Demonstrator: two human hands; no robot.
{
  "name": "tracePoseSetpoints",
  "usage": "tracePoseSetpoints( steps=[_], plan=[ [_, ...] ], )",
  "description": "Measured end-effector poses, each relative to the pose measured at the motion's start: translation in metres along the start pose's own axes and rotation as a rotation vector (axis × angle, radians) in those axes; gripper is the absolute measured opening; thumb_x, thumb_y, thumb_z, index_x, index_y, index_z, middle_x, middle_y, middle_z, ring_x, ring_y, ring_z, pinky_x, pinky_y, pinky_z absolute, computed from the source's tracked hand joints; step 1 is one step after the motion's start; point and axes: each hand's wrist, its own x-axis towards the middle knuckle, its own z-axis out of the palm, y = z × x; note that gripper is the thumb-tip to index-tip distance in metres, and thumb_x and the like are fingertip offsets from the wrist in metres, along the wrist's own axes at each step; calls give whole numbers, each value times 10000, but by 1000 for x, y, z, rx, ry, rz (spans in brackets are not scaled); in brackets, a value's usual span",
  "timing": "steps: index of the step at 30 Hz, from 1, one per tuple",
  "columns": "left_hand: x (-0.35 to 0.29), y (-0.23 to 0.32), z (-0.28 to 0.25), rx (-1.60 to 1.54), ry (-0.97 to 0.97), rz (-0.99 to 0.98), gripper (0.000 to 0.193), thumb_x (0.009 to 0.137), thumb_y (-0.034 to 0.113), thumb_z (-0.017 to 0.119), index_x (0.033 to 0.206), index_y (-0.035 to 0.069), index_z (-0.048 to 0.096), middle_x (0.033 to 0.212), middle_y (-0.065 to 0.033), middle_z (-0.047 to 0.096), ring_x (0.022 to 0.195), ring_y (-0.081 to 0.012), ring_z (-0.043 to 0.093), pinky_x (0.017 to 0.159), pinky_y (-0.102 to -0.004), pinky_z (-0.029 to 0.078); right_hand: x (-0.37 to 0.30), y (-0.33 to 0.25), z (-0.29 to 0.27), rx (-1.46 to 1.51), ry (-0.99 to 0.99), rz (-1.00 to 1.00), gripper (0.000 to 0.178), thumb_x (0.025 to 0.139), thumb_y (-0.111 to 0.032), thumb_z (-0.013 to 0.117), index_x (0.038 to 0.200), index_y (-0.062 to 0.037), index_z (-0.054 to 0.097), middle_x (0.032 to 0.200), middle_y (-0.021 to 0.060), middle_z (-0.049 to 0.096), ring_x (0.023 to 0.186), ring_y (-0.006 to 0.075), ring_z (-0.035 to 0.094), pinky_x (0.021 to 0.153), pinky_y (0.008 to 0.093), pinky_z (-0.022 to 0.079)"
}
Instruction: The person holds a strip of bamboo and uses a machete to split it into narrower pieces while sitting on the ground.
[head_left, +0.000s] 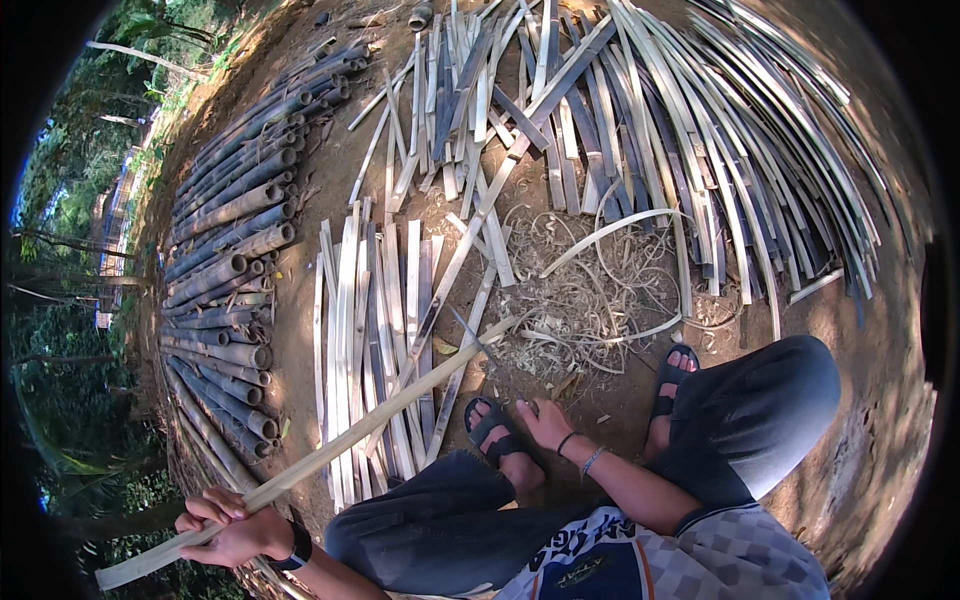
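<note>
A long pale bamboo strip slants from the lower left up to the shavings in the middle. My left hand is closed round its lower part, and the tail of the strip sticks out past the fingers. My right hand, between my sandalled feet, is closed on a knife; its fist hides most of the handle. The knife's thin dark blade points up and left, crossing the strip near its far end. Curled bamboo shavings lie around that end.
Split bamboo strips lie in a bundle left of my feet, and a bigger pile spreads across the far right. Whole bamboo poles are stacked on the left. One long slat lies across the strips. Trees stand beyond the poles.
</note>
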Motion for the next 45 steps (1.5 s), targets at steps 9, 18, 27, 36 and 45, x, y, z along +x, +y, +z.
tracePoseSetpoints(
  steps=[9,18,27,36,45],
  plan=[
    [3,-1,-13,-21,-17,-11,478,986,508,227,802,102,401,539,-25,301,373,-114,291,347,-203,256,-24,-84,-49,45,-397,-284,437,910,-420,532,848,8,599,749,235,641,772,425,627,680,451,500],
    [4,0,-10,-43,-80,2,487,987,515,211,799,105,393,534,-25,312,372,-112,301,347,-213,264,-18,-28,0,101,-78,-192,444,912,-424,521,830,8,582,666,246,576,676,437,587,608,476,443],
    [4,0,-1,-15,-58,2,481,986,515,212,794,110,385,531,-21,306,373,-113,300,351,-213,254,7,13,-10,14,-44,105,480,916,-446,506,831,18,598,682,244,591,688,420,599,634,465,453],
    [4,-3,0,-11,-51,-23,469,987,517,213,788,118,360,537,-18,302,375,-112,298,354,-209,248,9,9,-21,-14,-172,-61,530,904,-495,494,922,20,613,803,264,632,813,444,615,720,476,489],
    [7,-1,3,47,20,-42,485,983,532,195,758,134,358,538,-6,255,410,-113,278,351,-219,257,1,-25,-21,44,-278,-214,465,895,-461,533,881,-2,609,794,261,619,804,452,606,687,480,476]
  ],
)
